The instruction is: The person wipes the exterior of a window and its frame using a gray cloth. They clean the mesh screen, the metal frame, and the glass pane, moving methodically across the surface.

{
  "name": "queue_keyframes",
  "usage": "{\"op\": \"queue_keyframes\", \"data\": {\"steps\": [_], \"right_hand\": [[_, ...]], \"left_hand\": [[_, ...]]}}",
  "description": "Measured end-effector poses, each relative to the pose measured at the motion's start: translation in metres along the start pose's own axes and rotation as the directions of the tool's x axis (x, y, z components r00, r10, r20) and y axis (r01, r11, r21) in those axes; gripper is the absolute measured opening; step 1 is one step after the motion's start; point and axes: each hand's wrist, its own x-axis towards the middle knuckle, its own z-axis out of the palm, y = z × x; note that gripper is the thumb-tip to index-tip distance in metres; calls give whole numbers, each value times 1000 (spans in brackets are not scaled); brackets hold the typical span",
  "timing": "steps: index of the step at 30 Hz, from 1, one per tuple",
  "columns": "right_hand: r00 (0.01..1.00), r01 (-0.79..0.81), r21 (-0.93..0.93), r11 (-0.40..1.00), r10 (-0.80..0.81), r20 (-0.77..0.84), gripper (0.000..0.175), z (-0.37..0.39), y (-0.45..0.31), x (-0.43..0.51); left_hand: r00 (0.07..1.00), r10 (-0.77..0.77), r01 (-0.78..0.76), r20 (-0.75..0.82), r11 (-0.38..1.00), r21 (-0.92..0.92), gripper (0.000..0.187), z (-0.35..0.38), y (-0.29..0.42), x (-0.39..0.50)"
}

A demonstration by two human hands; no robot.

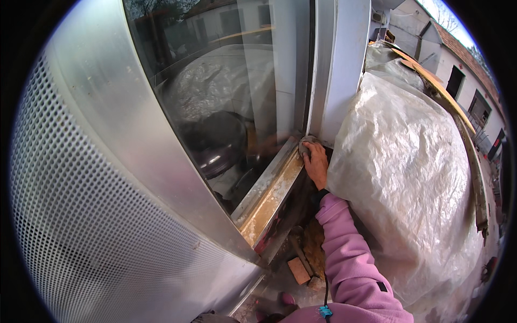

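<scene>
My right hand (316, 163), in a pink fleece sleeve (351, 250) with a dark band at the wrist, grips a crumpled grey rag or pad (307, 146). It presses the rag into the far corner of a window's bottom track (266, 202). The metal track is coated with brown dirt and pale spots. Beside the track stands a dark glass pane (226, 89) that reflects the yard, the sheeting and my figure. An upright metal frame (323, 72) rises just beyond the rag. My left hand is out of view.
A perforated metal panel door (101, 226) with a smooth metal border fills the left. Translucent plastic sheeting (404, 173) covers a bulky pile close to my right arm. Below lie a brick (298, 271) and a wooden-handled tool (301, 254). A cable (326, 288) hangs by my sleeve.
</scene>
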Motion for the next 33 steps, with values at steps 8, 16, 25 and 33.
{"op": "queue_keyframes", "data": {"steps": [8,16,25,33], "right_hand": [[975,-8,302,953,-61,215,31,-57,-97,-71],[997,19,-63,998,-14,72,38,-12,-11,-9],[978,45,241,969,-92,188,30,-45,-81,-65],[999,-19,-66,998,21,42,27,-7,-7,11]], "left_hand": [[984,116,-97,-137,986,134,20,13,-9,-2],[826,421,-96,-375,761,642,14,41,-39,9],[736,376,-44,-563,856,514,22,62,-44,19],[662,488,-18,-569,769,639,29,73,-60,9]]}}
